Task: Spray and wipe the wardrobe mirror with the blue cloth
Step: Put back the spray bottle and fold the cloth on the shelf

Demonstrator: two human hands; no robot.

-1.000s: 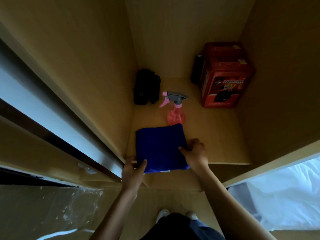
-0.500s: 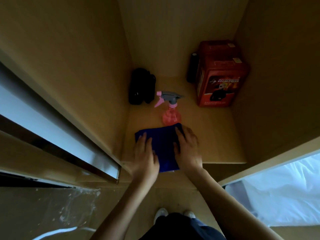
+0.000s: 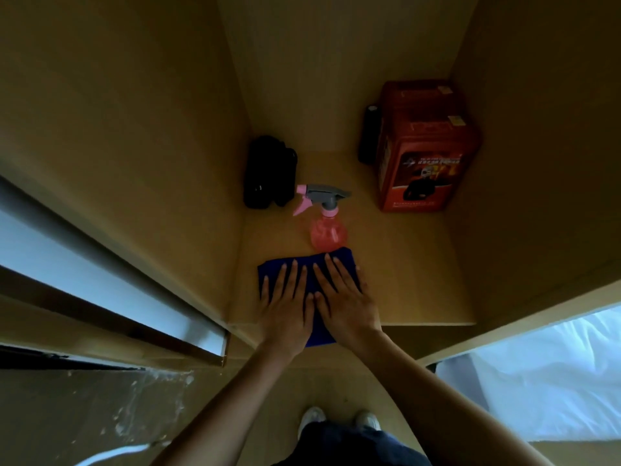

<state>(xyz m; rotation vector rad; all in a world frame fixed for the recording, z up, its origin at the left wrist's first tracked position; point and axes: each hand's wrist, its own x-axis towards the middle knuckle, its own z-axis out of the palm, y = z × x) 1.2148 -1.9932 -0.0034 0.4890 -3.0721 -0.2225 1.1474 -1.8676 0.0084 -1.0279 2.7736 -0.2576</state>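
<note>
Our left hand [image 3: 285, 304] and right hand [image 3: 342, 297] press flat, fingers spread, grasping nothing, on the folded blue cloth [image 3: 311, 280]; the pink plastic spray bottle [image 3: 327, 227] stands just beyond.

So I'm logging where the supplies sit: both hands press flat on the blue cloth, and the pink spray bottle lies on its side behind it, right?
Not quite: the pink spray bottle stands upright, per the head view. Both hands, left hand and right hand, do press flat on the blue cloth.
</note>
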